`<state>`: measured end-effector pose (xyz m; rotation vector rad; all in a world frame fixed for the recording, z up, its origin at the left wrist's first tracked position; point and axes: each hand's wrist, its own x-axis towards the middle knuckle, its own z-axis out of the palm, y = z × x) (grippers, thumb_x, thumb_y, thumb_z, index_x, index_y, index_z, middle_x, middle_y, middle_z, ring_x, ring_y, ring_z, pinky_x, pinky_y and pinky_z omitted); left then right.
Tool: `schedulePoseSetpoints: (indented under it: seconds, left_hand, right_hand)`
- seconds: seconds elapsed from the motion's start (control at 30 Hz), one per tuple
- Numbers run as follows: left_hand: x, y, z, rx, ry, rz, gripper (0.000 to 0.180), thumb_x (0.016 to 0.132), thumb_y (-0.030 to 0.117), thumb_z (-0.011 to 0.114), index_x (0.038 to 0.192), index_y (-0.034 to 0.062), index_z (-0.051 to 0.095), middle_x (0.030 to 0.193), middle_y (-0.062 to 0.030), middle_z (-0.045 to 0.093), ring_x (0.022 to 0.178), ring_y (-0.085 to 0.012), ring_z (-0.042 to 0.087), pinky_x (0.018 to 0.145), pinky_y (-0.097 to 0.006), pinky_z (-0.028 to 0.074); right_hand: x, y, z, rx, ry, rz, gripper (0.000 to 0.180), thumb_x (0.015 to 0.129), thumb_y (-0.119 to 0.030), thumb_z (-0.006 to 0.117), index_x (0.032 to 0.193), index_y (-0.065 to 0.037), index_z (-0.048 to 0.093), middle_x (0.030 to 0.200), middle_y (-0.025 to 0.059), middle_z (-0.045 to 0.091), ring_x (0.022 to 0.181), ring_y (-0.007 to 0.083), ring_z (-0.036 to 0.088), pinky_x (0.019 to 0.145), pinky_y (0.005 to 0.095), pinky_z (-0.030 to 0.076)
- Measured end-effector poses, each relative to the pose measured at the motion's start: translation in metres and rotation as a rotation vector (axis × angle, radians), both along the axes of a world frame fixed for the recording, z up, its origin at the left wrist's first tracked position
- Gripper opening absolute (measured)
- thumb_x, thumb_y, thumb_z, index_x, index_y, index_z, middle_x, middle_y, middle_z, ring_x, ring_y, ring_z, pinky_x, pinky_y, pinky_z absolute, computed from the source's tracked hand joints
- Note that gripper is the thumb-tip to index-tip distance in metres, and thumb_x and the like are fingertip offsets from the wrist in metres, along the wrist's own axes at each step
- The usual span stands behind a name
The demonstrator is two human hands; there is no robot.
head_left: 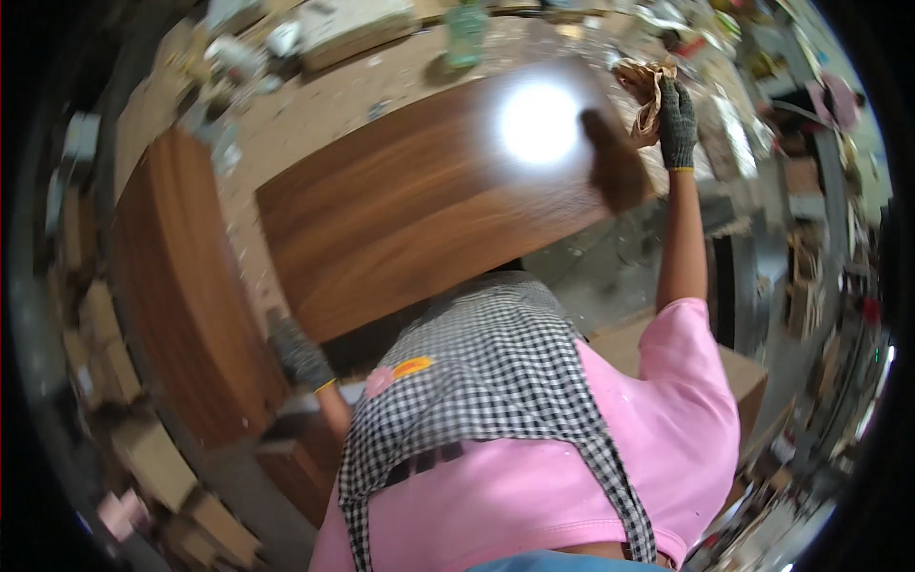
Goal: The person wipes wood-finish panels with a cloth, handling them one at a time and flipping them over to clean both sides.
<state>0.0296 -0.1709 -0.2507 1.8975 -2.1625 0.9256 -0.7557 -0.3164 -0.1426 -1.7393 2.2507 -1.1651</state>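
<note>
A white glare blots out part of the brown wooden panel, hiding its surface there. The panel's near edge disappears behind the checked apron. Left of the panel, the gloved left hand is blurred, its grip unreadable. Beyond the panel, bench clutter smears into indistinct shapes.

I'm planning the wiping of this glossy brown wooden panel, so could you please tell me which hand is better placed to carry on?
Right, probably. The right gloved hand holds the crumpled tan cloth at the glossy brown wooden panel's far corner. The left gloved hand rests at its near edge, with no cloth.
</note>
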Motion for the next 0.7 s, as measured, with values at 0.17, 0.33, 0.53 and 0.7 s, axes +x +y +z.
schedulePoseSetpoints:
  seconds: [0.17, 0.33, 0.53, 0.7]
  left_hand:
    - [-0.057, 0.011, 0.009, 0.104, 1.284, 0.025, 0.046, 0.108, 0.026, 0.037, 0.144, -0.0001, 0.049, 0.155, -0.0153, 0.041, 0.144, -0.0288, 0.038, 0.121, -0.040, 0.025]
    - [-0.055, 0.023, 0.004, 0.090, 1.316, 0.057, 0.045, 0.109, 0.026, 0.036, 0.142, 0.0003, 0.051, 0.156, -0.0166, 0.040, 0.144, -0.0289, 0.038, 0.121, -0.041, 0.025]
    - [-0.055, 0.017, 0.020, 0.042, 1.282, 0.042, 0.040, 0.107, 0.022, 0.041, 0.138, -0.0007, 0.052, 0.153, -0.0197, 0.042, 0.140, -0.0326, 0.041, 0.118, -0.043, 0.030]
    - [-0.053, 0.015, 0.011, -0.193, 1.055, 0.048, 0.046, 0.105, 0.025, 0.050, 0.142, -0.0008, 0.046, 0.148, -0.0208, 0.045, 0.131, -0.0343, 0.048, 0.109, -0.044, 0.040]
  right_hand:
    - [0.152, -0.067, -0.058, 0.297, 0.746, 0.019, 0.056, 0.099, -0.046, 0.049, 0.143, -0.012, 0.049, 0.151, 0.0199, 0.043, 0.138, 0.0385, 0.039, 0.112, 0.0598, 0.026]
    - [0.403, -0.099, -0.032, 0.145, 0.585, 0.606, 0.055, 0.086, -0.042, 0.068, 0.133, -0.016, 0.057, 0.150, 0.0185, 0.037, 0.141, 0.0414, 0.030, 0.114, 0.0567, 0.025]
    - [0.642, -0.047, -0.049, -0.141, 0.498, 1.157, 0.046, 0.087, -0.045, 0.057, 0.128, -0.024, 0.063, 0.154, 0.0107, 0.039, 0.142, 0.0355, 0.032, 0.114, 0.0554, 0.025]
    - [0.563, 0.023, -0.058, -0.017, 0.298, 1.230, 0.060, 0.095, -0.035, 0.056, 0.150, -0.013, 0.042, 0.160, 0.0165, 0.030, 0.149, 0.0338, 0.024, 0.123, 0.0519, 0.012]
